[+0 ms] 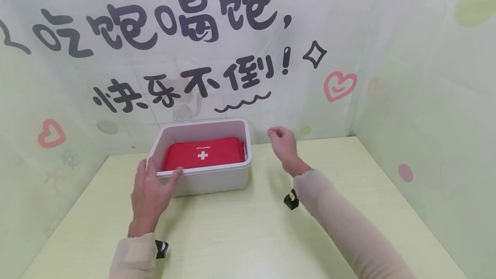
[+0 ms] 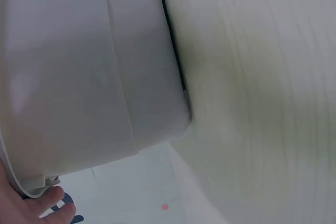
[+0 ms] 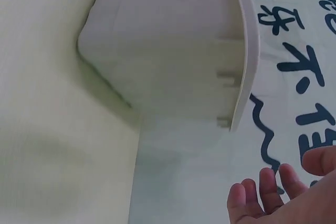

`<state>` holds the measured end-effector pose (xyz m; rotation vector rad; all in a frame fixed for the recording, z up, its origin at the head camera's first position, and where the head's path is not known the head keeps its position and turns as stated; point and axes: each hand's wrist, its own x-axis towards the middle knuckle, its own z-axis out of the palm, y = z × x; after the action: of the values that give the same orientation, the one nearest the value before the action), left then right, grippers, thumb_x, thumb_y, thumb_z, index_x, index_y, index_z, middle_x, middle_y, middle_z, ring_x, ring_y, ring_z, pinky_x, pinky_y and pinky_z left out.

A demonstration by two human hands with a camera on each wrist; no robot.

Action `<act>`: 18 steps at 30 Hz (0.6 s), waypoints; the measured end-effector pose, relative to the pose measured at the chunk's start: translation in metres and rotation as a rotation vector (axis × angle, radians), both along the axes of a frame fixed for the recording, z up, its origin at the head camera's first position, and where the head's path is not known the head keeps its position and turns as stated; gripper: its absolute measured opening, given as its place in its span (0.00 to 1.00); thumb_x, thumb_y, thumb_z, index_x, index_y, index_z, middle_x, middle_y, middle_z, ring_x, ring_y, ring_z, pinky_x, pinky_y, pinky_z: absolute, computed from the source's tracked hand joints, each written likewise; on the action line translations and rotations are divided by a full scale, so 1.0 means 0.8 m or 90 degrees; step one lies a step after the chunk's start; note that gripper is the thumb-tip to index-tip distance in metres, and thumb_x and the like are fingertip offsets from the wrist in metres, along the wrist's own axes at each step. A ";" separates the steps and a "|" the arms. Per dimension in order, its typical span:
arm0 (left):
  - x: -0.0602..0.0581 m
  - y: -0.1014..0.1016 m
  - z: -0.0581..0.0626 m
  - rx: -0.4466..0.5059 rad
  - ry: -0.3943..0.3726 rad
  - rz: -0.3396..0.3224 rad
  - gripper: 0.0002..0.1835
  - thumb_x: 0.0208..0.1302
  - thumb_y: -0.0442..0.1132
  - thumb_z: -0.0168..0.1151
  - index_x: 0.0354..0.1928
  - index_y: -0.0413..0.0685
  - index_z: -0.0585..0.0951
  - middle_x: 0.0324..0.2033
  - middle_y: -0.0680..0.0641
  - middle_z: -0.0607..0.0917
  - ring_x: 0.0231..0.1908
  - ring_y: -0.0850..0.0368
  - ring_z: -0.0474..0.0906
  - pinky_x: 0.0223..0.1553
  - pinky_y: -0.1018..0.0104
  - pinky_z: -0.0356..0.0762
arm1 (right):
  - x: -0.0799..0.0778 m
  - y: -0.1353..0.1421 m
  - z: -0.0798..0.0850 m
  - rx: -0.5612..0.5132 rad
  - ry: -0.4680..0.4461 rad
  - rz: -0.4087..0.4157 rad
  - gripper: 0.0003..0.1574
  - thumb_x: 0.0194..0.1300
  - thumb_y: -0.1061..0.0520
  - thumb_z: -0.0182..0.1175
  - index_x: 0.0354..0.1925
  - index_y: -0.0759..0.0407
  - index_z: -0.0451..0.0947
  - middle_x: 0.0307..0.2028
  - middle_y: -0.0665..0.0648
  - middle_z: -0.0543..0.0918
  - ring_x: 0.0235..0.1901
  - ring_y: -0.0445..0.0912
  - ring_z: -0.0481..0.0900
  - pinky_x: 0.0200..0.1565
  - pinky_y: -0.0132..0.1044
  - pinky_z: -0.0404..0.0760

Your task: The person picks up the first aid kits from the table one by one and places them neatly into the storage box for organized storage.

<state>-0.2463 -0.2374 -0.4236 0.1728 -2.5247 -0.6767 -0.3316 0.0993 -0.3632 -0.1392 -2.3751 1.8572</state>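
Note:
A white plastic bin (image 1: 221, 180) stands near the back of the table. Inside it lies a red first aid pouch (image 1: 228, 152) with a white cross on top. My left hand (image 1: 150, 193) grips the bin at its front left corner, thumb over the front rim and fingers over the left rim. In the left wrist view, fingertips (image 2: 50, 200) curl around the bin's rim. To the right of the bin, apart from it, my right hand (image 1: 284, 145) is raised over the table with loosely bent fingers and holds nothing. The right wrist view shows its fingers (image 3: 268, 190) beyond the bin's rim.
The pale wooden table (image 1: 240, 231) is enclosed by a printed back wall (image 1: 302, 7) and side walls with dark writing, hearts and coloured spots. Black wrist-worn devices (image 1: 292, 199) hang at both sleeves.

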 end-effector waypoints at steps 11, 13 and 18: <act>-0.005 -0.007 0.020 -0.039 0.039 0.076 0.26 0.70 0.50 0.54 0.51 0.29 0.75 0.46 0.31 0.77 0.41 0.32 0.75 0.33 0.33 0.77 | -0.010 0.064 -0.013 0.180 0.039 0.041 0.24 0.76 0.50 0.49 0.61 0.63 0.72 0.57 0.63 0.77 0.57 0.57 0.74 0.57 0.53 0.74; -0.009 -0.006 0.026 -0.052 0.064 0.089 0.22 0.68 0.47 0.55 0.41 0.30 0.78 0.37 0.31 0.79 0.35 0.33 0.75 0.27 0.37 0.77 | -0.011 0.072 -0.014 0.240 0.054 0.046 0.26 0.75 0.49 0.48 0.63 0.63 0.70 0.59 0.64 0.75 0.59 0.58 0.73 0.58 0.55 0.73; -0.021 -0.006 0.044 -0.103 0.101 0.079 0.19 0.63 0.43 0.56 0.21 0.34 0.75 0.21 0.35 0.77 0.27 0.35 0.73 0.24 0.42 0.73 | -0.012 0.090 -0.019 0.403 0.092 0.062 0.32 0.75 0.47 0.46 0.67 0.65 0.66 0.65 0.67 0.70 0.65 0.61 0.66 0.64 0.60 0.64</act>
<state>-0.2629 -0.2423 -0.3883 0.2074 -2.3811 -0.4185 -0.3414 0.1716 -0.3786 0.1683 -2.7576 1.0154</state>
